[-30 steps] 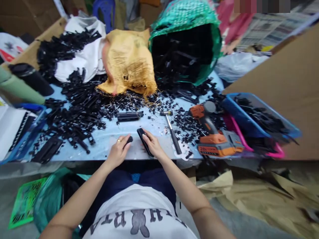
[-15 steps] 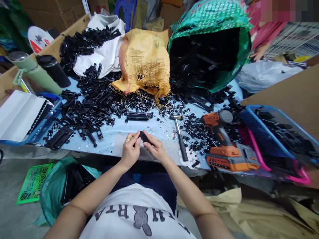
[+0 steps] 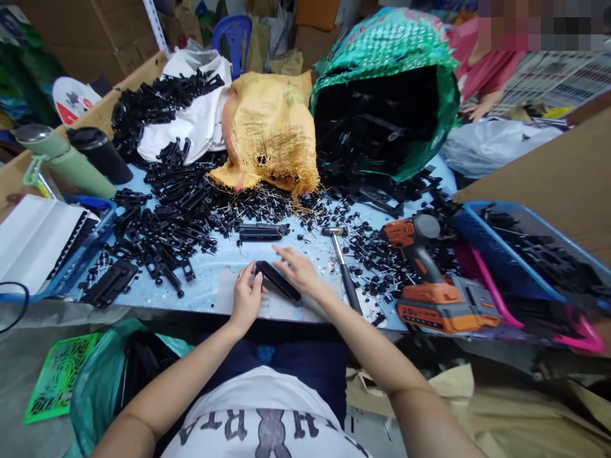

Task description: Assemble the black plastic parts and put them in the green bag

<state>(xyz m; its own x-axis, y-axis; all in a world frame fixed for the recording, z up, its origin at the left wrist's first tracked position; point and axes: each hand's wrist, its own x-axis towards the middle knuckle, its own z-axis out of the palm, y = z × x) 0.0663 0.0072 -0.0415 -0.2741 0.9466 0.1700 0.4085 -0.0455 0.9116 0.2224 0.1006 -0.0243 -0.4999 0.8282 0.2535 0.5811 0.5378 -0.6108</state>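
A long black part (image 3: 281,282) slants over the mat at the table's front edge. My left hand (image 3: 248,294) grips its upper left end between thumb and fingers. Just above the part is my right hand (image 3: 298,268), its fingers spread and holding nothing. Behind both hands lies a bundle of black parts (image 3: 262,232). A hammer (image 3: 344,267) with a black handle rests to the right, beside many black-headed pins (image 3: 377,254).
An orange cordless drill (image 3: 429,280) stands at the right, near a blue basket (image 3: 525,213). Piles of black parts (image 3: 167,203) cover the left. A yellow sack (image 3: 272,127) and a green sack (image 3: 382,48) sit behind. Another person's arm (image 3: 491,98) shows at the back right.
My right hand has let go of the black part and moved slightly away, fingers opened. The part now shows its full length, slanting down to the right from my left hand. The view has shifted slightly.
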